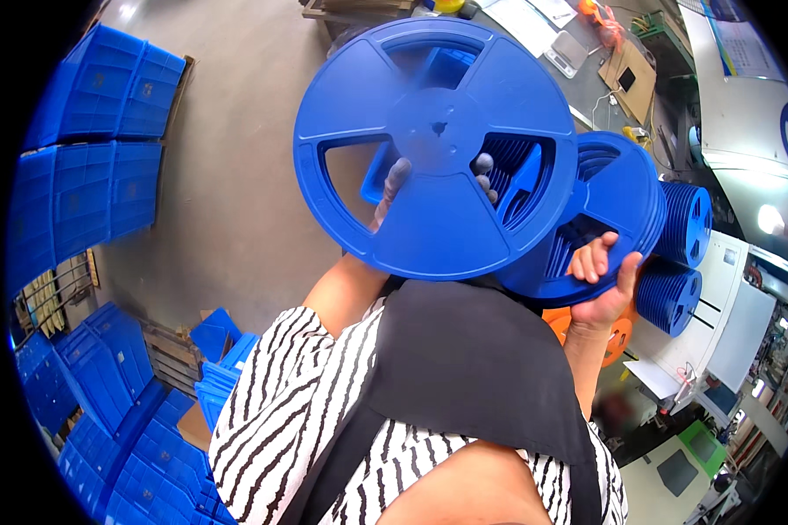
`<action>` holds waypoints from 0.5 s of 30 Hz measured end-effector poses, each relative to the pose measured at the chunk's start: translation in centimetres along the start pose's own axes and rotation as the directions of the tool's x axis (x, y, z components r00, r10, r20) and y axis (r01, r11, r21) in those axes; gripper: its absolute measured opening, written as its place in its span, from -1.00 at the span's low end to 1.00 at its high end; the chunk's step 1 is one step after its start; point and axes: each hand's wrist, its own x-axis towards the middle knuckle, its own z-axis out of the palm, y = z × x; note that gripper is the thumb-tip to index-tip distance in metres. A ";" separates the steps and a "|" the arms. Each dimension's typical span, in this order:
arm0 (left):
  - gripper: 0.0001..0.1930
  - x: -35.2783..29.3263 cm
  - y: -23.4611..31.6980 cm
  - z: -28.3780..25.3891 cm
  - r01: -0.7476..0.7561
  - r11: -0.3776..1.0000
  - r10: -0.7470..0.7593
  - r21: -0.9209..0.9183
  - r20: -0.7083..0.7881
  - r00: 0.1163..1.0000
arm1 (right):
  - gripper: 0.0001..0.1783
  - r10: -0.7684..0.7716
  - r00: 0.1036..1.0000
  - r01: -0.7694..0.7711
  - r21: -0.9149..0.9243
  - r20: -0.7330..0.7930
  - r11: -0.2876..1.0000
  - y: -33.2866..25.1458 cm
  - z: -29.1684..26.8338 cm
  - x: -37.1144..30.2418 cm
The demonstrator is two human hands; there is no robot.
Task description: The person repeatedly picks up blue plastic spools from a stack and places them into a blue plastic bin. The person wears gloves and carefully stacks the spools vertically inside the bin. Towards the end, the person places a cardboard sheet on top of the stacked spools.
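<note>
Holding the blue reel (436, 156) at 12 o'clock is the left grip (395, 185); right grip (606, 299) clasps stacked reels (622, 210) at 3.

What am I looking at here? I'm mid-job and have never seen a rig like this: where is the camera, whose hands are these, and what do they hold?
There is no robot arm: these are a person's own bare hands. The single picture comes from a wide fisheye camera on their head, looking down, so straight edges bend near the rim. The picture's left is the person's left.

The left hand holds a large blue reel, with digits showing through two of its openings. The right hand grips the lower edge of a blue reel stack.

On the grey bench beyond lie white papers and a brown board. Stacked blue crates stand to the left.
</note>
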 end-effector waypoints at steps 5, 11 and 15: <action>-0.11 0.2 0.9 -0.8 -0.046 0.993 0.051 0.105 -0.048 0.998 | -0.52 -0.078 0.987 0.049 0.202 0.138 0.978 -2.7 -1.2 -0.7; -0.18 -2.7 4.8 -2.0 -0.191 0.969 0.191 0.156 0.010 0.981 | -0.64 -0.225 0.932 0.088 0.426 0.283 0.900 -4.9 -3.9 -1.1; -0.17 -3.1 6.5 -1.0 -0.287 0.922 0.234 0.260 0.218 0.948 | -0.68 -0.305 0.905 0.093 0.562 0.297 0.822 -5.8 -4.0 -1.3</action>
